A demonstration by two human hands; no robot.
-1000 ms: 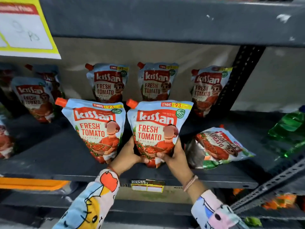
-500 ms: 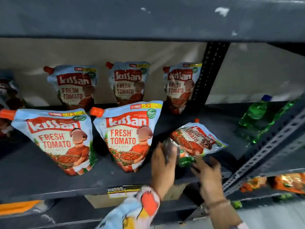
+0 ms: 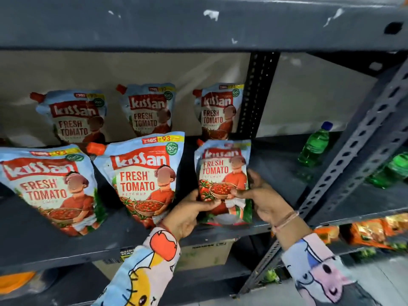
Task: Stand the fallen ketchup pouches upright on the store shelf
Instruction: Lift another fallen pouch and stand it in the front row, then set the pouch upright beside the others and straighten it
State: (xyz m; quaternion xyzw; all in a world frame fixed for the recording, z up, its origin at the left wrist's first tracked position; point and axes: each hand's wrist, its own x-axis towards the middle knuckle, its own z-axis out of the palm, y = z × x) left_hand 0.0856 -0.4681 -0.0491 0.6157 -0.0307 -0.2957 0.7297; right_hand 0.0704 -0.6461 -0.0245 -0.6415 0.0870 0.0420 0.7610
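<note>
Both hands are grasping the rightmost Kissan ketchup pouch (image 3: 223, 173) low down, left hand (image 3: 187, 214) and right hand (image 3: 265, 202) on opposite sides, so its base is seating flat on the shelf (image 3: 276, 164). It is standing upright at the front edge, in line with two front-row pouches (image 3: 145, 175), probably to keep labels facing forward.

Open shelf deck (image 3: 284, 171) to the right of the held pouch (image 3: 223, 180), clear up to the green bottle (image 3: 314, 144) lying near the back. Narrow gap only between held pouch and middle front pouch (image 3: 143, 177), filled low down by the left hand (image 3: 187, 213). Back row of three pouches (image 3: 145, 111) blocking the rear wall. Perforated upright (image 3: 256, 93) behind, slanted brace (image 3: 344, 164) crossing at right beside the right hand (image 3: 267, 202). Upper shelf (image 3: 198, 25) capping headroom.
</note>
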